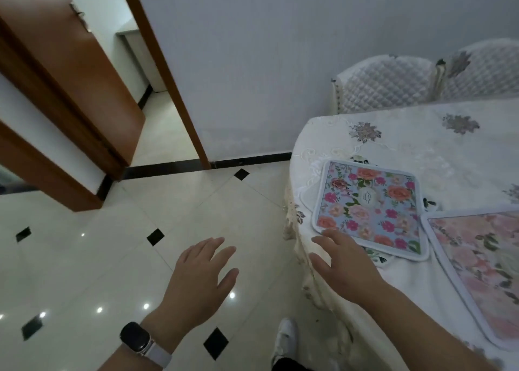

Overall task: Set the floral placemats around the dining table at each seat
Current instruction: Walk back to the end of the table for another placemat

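A blue floral placemat (368, 207) lies flat near the rounded end of the dining table (415, 137), which wears a white embroidered cloth. A pink floral placemat (483, 269) lies to its right, cut off by the frame edge. My right hand (345, 261) hovers open at the near left corner of the blue mat, fingertips at its border. My left hand (202, 272), with a dark watch on the wrist, hangs open over the floor, left of the table, holding nothing.
Two chairs with quilted white covers (384, 89) stand at the table's far side against the wall. A brown wooden door frame (165, 70) and an open doorway lie to the left. The floor (112, 252) is glossy cream tile with black diamonds. My white shoe (286, 339) shows below.
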`<state>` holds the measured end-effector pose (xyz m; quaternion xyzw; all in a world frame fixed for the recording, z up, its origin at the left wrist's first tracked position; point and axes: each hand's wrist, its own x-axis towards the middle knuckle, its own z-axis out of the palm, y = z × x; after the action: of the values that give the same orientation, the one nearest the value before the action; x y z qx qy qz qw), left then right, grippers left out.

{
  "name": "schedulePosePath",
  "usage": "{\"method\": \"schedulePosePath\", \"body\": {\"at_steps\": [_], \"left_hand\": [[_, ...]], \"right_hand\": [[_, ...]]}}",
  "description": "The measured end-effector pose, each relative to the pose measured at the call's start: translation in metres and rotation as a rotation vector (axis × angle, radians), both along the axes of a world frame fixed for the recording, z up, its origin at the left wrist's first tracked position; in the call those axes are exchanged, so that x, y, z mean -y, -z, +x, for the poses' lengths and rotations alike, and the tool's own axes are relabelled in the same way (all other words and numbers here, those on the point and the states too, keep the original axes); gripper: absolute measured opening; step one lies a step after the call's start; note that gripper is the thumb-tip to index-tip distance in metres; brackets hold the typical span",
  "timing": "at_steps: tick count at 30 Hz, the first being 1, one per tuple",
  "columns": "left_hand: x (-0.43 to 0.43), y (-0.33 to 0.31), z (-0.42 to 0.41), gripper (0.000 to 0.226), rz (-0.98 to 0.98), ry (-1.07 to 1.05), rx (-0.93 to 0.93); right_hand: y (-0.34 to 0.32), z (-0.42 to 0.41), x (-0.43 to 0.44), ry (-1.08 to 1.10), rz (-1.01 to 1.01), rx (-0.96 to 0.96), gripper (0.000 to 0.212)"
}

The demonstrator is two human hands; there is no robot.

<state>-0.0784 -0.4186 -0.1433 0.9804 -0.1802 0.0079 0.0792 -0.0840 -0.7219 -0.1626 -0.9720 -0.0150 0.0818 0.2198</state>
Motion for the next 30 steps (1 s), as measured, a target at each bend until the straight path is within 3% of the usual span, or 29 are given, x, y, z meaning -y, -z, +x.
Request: {"method": "schedulePosePath", "body": {"at_steps": [5, 14, 20, 23, 26, 30], "left_hand": [[0.021, 0.000, 0.103, 0.048, 0.044, 0.079, -0.039], [0.119, -0.002, 0.240, 0.050, 0.036, 0.392, -0.039], [0.192, 0.010, 0.308, 0.051, 0.059, 0.659, -0.073], [0.229, 0.019, 0.338, 0.053, 0.066, 0.818, -0.091], [0.261, 0.030, 0.369, 0.052, 0.044, 0.956, -0.123], [0.292, 0.040, 0.410, 0.051, 0.024, 1.149, -0.171]], "right_hand": [[0.015, 0.060, 0.022, 0.100, 0.017, -0.086, 0.050], [0.004, 0.109, 0.061, 0.295, -0.017, -0.065, 0.044], [0.000, 0.118, 0.081, 0.530, 0.000, -0.079, 0.064], [0.006, 0.124, 0.084, 0.650, -0.022, -0.127, 0.059], [0.010, 0.135, 0.079, 0.790, -0.030, -0.148, 0.069], [0.010, 0.159, 0.061, 0.986, -0.026, -0.202, 0.053]]}}
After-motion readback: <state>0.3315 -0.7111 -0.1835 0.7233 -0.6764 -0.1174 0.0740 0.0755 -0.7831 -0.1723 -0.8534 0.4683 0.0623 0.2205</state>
